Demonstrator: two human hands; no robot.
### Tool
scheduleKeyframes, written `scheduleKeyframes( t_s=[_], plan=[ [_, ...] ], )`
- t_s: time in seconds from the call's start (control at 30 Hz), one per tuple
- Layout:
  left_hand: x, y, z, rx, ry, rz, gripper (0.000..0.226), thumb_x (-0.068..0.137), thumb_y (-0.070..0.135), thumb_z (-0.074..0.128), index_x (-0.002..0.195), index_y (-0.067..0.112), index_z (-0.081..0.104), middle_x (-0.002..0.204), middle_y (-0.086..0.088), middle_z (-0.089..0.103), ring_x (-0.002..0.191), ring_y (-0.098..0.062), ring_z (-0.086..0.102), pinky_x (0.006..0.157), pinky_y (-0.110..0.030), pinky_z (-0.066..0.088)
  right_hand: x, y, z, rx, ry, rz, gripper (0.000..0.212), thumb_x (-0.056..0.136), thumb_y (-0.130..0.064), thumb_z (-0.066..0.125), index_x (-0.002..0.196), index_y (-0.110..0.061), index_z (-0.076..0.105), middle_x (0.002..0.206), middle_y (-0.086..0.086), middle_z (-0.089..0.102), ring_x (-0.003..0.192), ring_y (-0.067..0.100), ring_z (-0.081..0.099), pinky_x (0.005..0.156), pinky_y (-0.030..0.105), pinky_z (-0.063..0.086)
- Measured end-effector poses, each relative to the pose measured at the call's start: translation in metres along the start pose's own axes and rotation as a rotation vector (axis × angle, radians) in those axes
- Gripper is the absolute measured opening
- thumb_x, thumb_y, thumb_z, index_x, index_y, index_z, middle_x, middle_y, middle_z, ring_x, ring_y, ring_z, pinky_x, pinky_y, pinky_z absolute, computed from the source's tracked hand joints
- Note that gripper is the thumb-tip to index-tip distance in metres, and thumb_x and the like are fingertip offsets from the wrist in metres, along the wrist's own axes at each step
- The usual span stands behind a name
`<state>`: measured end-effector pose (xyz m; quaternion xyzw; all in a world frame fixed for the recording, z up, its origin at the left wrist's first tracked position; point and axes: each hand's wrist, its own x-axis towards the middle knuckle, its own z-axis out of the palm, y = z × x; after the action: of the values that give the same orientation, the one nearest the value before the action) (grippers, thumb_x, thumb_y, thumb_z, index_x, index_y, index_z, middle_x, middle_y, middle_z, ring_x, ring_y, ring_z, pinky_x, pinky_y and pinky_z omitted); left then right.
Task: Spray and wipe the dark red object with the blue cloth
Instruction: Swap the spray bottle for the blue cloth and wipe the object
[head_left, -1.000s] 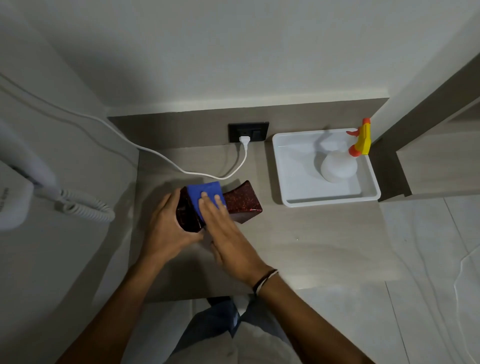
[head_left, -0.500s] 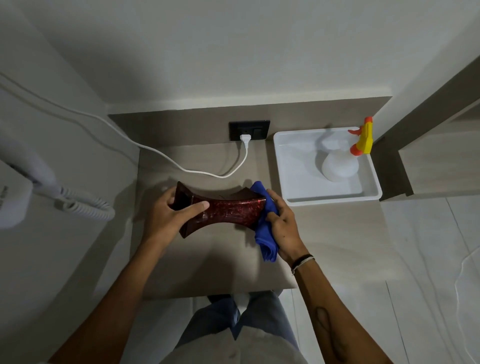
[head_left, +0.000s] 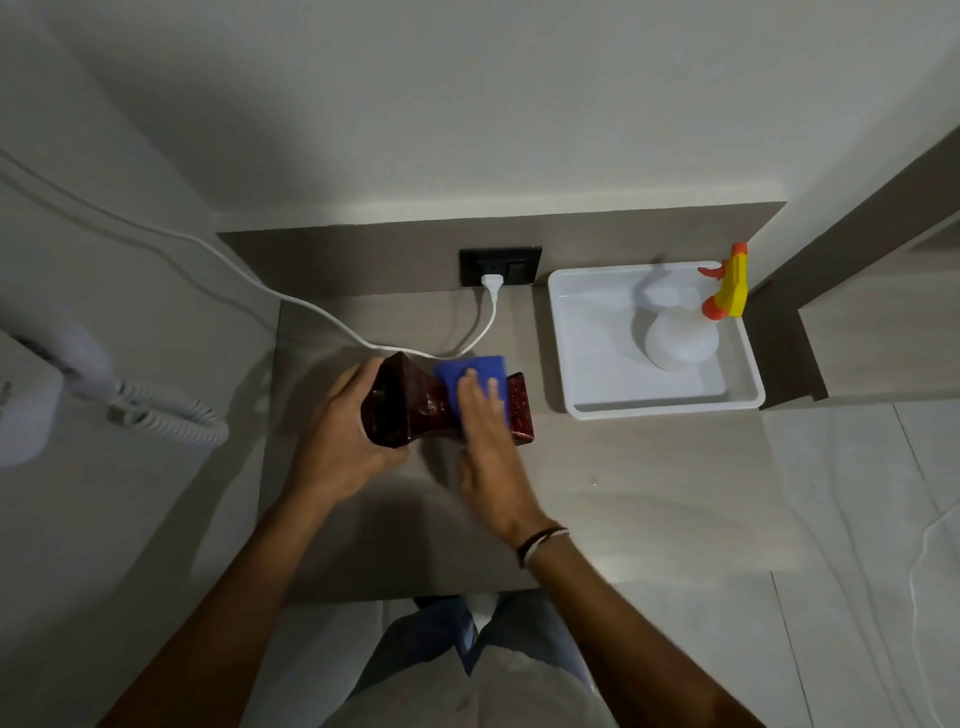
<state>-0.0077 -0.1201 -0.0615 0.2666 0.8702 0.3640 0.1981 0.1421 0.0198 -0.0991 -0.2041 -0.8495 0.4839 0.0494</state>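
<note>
- Head view: dark red object, lying on countertop, gripped at its wide end by left hand.
- Right hand: flat, fingers extended, pressing blue cloth onto object's middle.
- Spray bottle: in white tray, right of both hands.

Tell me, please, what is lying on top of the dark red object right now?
The blue cloth lies across its middle, pressed flat by the right hand. The surface under the cloth is covered; only both ends of the dark red object show.
</note>
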Motion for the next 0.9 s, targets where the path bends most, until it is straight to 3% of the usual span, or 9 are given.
scheduleKeyframes(
  t_s=[0.17, 0.3, 0.4, 0.47, 0.6, 0.73, 0.83, 0.9],
  plan=[
    [0.003, -0.002, -0.003, -0.045, 0.028, -0.022, 0.098, 0.058, 0.0, 0.096, 0.149, 0.011, 0.059, 0.142, -0.009, 0.067, 0.13, -0.028, 0.065, 0.11, -0.049, 0.054, 0.002, -0.032, 0.029, -0.011, -0.06, -0.254, 0.093, 0.09, 0.009, 0.039, 0.171, -0.012, -0.001, 0.181, 0.003, -0.011, 0.169, 0.028, -0.01, 0.136, 0.043, 0.003],
    [0.001, 0.001, -0.008, 0.029, 0.004, -0.082, 0.111, 0.054, 0.0, 0.097, 0.155, 0.017, 0.055, 0.146, -0.005, 0.06, 0.129, -0.027, 0.063, 0.108, -0.046, 0.055, -0.005, 0.015, 0.007, -0.241, 0.005, -0.076, 0.089, 0.088, 0.014, 0.03, 0.17, -0.009, 0.005, 0.18, 0.007, -0.01, 0.168, 0.03, -0.011, 0.137, 0.055, 0.009],
    [-0.003, 0.012, -0.006, 0.053, 0.022, -0.07, 0.113, 0.052, 0.006, 0.096, 0.156, 0.025, 0.054, 0.15, 0.001, 0.058, 0.129, -0.021, 0.063, 0.105, -0.034, 0.054, -0.007, 0.033, 0.0, -0.28, 0.062, 0.07, 0.1, 0.086, 0.027, 0.043, 0.17, -0.009, 0.001, 0.179, 0.005, -0.014, 0.167, 0.03, -0.017, 0.136, 0.055, 0.009],
    [-0.003, 0.022, -0.004, 0.075, 0.048, -0.044, 0.112, 0.051, 0.008, 0.096, 0.154, 0.027, 0.056, 0.15, 0.002, 0.059, 0.127, -0.021, 0.064, 0.102, -0.036, 0.056, -0.005, 0.015, 0.009, -0.126, 0.07, 0.053, 0.094, 0.09, 0.018, 0.044, 0.17, -0.009, 0.003, 0.181, 0.004, -0.008, 0.167, 0.028, -0.016, 0.137, 0.056, 0.005],
    [0.0, 0.032, -0.004, 0.092, 0.02, 0.02, 0.102, 0.058, 0.01, 0.097, 0.149, 0.03, 0.056, 0.146, 0.002, 0.061, 0.126, -0.019, 0.064, 0.101, -0.037, 0.057, -0.005, -0.028, 0.034, 0.097, 0.069, -0.138, 0.102, 0.084, 0.016, 0.041, 0.172, -0.018, 0.0, 0.182, -0.004, -0.005, 0.169, 0.027, -0.006, 0.138, 0.039, 0.004],
    [-0.001, 0.037, -0.01, 0.151, 0.009, -0.028, 0.11, 0.052, 0.011, 0.097, 0.152, 0.03, 0.054, 0.147, 0.003, 0.059, 0.125, -0.022, 0.063, 0.098, -0.04, 0.058, -0.01, 0.008, 0.01, -0.054, 0.07, -0.075, 0.1, 0.086, 0.027, 0.042, 0.171, -0.014, 0.007, 0.181, 0.002, -0.001, 0.169, 0.029, -0.002, 0.137, 0.052, 0.012],
    [-0.001, 0.047, -0.009, 0.199, -0.027, -0.032, 0.11, 0.052, 0.016, 0.095, 0.152, 0.034, 0.053, 0.149, 0.008, 0.056, 0.127, -0.024, 0.062, 0.098, -0.045, 0.06, -0.02, 0.046, -0.025, -0.054, 0.134, 0.119, 0.085, 0.09, 0.026, 0.047, 0.166, -0.003, 0.025, 0.175, 0.013, 0.026, 0.163, 0.035, 0.026, 0.132, 0.056, 0.028],
    [-0.001, 0.055, -0.007, 0.253, -0.018, -0.03, 0.109, 0.054, 0.021, 0.095, 0.152, 0.032, 0.051, 0.15, 0.009, 0.054, 0.129, -0.026, 0.061, 0.096, -0.048, 0.061, -0.024, 0.055, -0.048, 0.031, 0.171, 0.207, 0.076, 0.096, 0.018, 0.047, 0.165, -0.006, 0.031, 0.166, 0.008, 0.041, 0.151, 0.027, 0.045, 0.128, 0.051, 0.038]
  ],
)
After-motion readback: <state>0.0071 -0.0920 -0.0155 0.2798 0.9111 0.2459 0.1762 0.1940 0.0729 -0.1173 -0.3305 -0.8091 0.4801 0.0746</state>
